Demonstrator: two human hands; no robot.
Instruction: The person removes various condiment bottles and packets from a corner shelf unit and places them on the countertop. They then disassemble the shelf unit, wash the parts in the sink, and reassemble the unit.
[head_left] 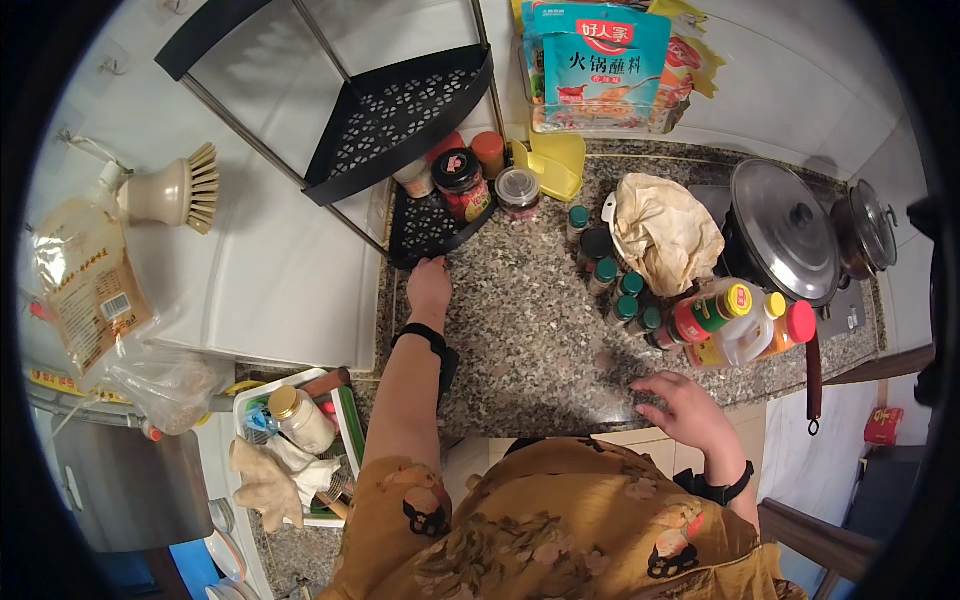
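At left hand (pixel 430 285), black corner rack (pixel 400 120), lidded jars (pixel 463 190) inside

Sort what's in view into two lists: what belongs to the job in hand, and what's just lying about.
Seemingly in the job:
black corner rack, with the left hand at its lowest tier's front edge
black-lidded jar, on that tier

Apparently lying about:
green-capped bottles
crumpled beige cloth
lidded pan
yellow scoop
scrub brush
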